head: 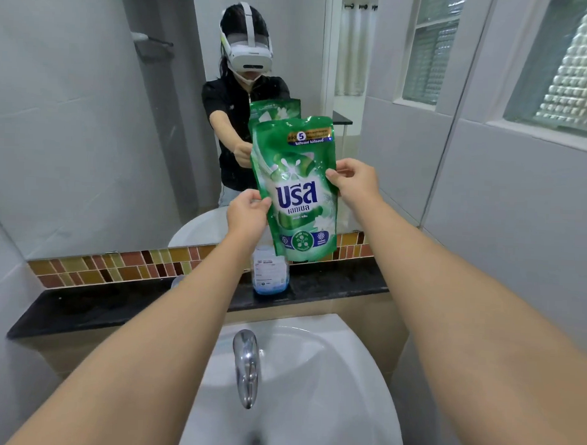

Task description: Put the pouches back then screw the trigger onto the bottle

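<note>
Glossy green plastic detergent refill pouch (295, 185) held upright, label toward camera, above black stone ledge (99, 307) and white ceramic basin (313, 373); left hand (247, 214) pinches lower left edge, right hand (355, 183) pinches right edge, probably keeping the floppy pouch flat.

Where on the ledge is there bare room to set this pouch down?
Bare: the ledge left of the left forearm, and the stretch right of the bottle. Crowded at the middle: the bottle stands under the pouch, above the tap.
</note>
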